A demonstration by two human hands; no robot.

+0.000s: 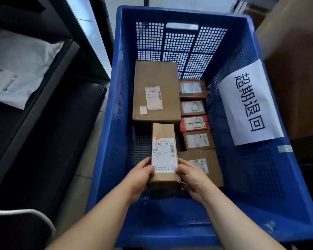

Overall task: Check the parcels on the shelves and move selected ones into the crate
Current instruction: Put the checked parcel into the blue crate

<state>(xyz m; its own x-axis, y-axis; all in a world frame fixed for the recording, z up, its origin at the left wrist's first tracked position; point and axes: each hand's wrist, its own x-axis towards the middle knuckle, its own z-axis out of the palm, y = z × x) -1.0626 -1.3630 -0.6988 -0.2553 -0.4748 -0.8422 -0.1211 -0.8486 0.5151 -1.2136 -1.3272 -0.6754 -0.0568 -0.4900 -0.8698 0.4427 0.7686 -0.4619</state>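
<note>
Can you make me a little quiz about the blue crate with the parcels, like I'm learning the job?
1. True or false: the left hand and the right hand both hold the narrow parcel over the crate.
2. Where is the red box? A) in the row of small boxes along the crate's right side; B) on the shelf; C) on top of the biggest box.
3. Fill in: the paper sign hangs on the crate's ____ wall.

Key: 1 true; 2 A; 3 right.
</note>
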